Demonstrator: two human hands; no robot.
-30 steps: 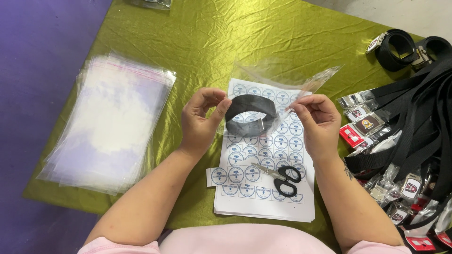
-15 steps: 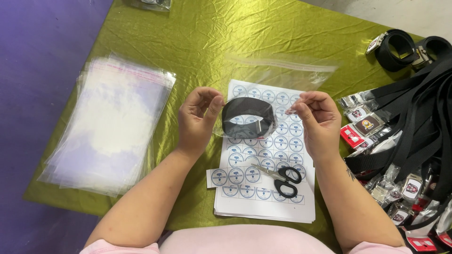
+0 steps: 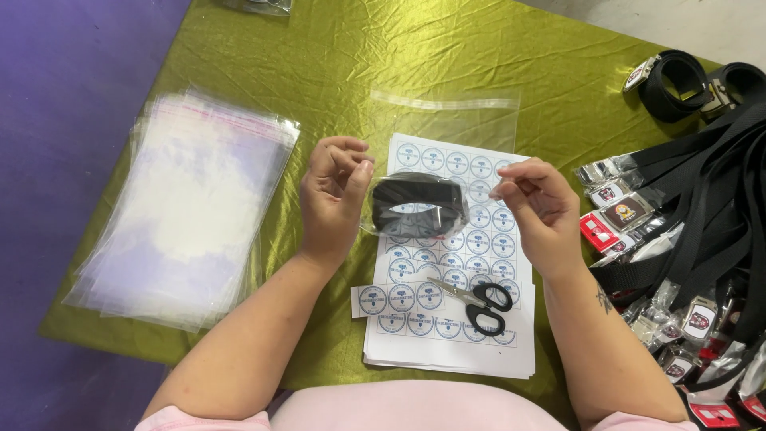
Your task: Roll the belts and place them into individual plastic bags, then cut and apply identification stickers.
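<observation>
A coiled black belt (image 3: 419,201) sits inside a clear plastic bag (image 3: 447,120), held between both hands above a sheet of round stickers (image 3: 455,263). My left hand (image 3: 333,195) pinches the bag's left edge. My right hand (image 3: 538,211) pinches its right edge. The bag's open flap reaches away from me over the green cloth (image 3: 399,56). Black-handled scissors (image 3: 479,302) lie on the sticker sheet below the hands.
A stack of clear plastic bags (image 3: 187,203) lies at the left. Several black belts with buckles (image 3: 686,207) are heaped at the right, two rolled ones (image 3: 690,80) at the far right corner. A cut strip of stickers (image 3: 391,299) lies by the sheet.
The bag's flap has flattened out and stretched away from me, and the coiled belt now sits lower inside the bag. Both hands keep their grip.
</observation>
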